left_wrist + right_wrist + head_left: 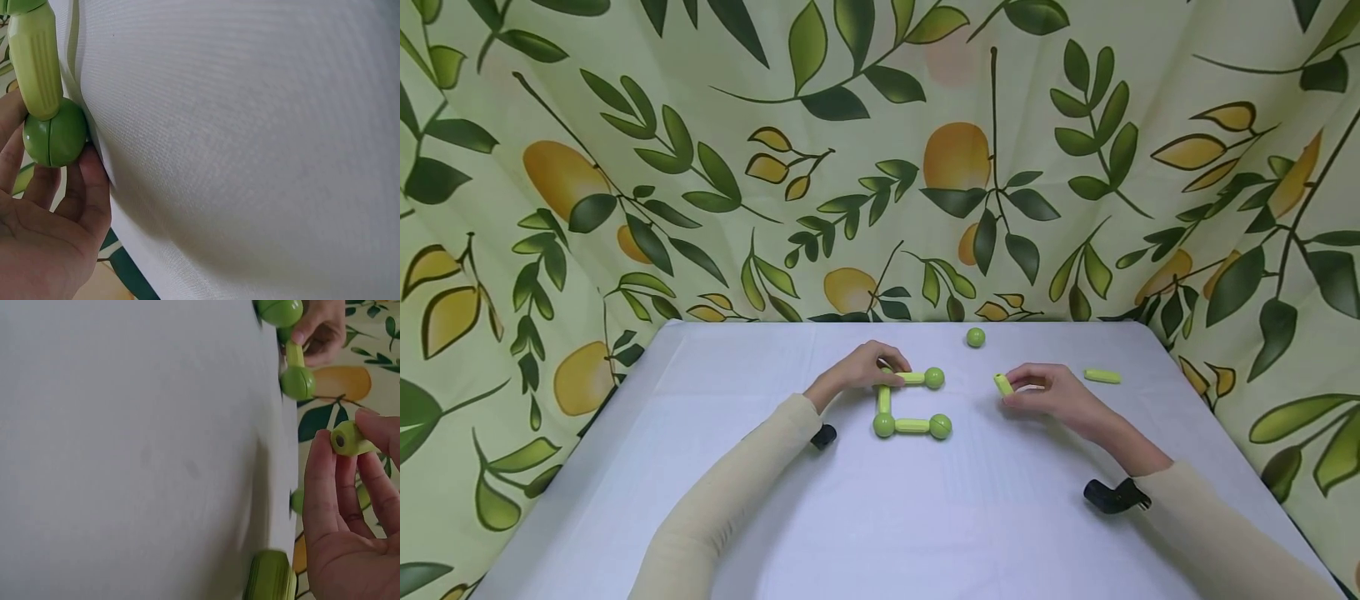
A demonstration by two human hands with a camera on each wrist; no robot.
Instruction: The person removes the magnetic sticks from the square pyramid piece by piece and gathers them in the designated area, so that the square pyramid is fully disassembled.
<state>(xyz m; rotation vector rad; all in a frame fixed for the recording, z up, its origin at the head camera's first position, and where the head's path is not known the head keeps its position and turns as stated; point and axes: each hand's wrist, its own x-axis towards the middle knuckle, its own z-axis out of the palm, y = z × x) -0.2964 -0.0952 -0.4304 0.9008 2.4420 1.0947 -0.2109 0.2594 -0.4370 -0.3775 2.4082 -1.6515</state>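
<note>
On the white table lies a C-shaped assembly of green balls and light green rods (pixel 884 400), its open side toward the right. My left hand (pixel 867 367) grips its far-left corner, the fingers round the green ball (pixel 55 132) there, which they mostly hide in the head view. From that corner a rod (pixel 912 378) runs right to another ball (pixel 934 377). To the right, my right hand (pixel 1051 390) pinches a loose light green rod (pixel 1003 384) between thumb and fingers, above the table. In the right wrist view that rod (pixel 350 439) shows a dark round spot on its end.
A single green ball (pixel 975 337) sits near the table's back edge, between the hands. Beyond the right hand lies another light green rod (pixel 1102 377). A leaf-and-fruit patterned curtain (pixel 880 167) hangs behind the table. Black wrist-camera mounts (pixel 1116 497) project from both sleeves.
</note>
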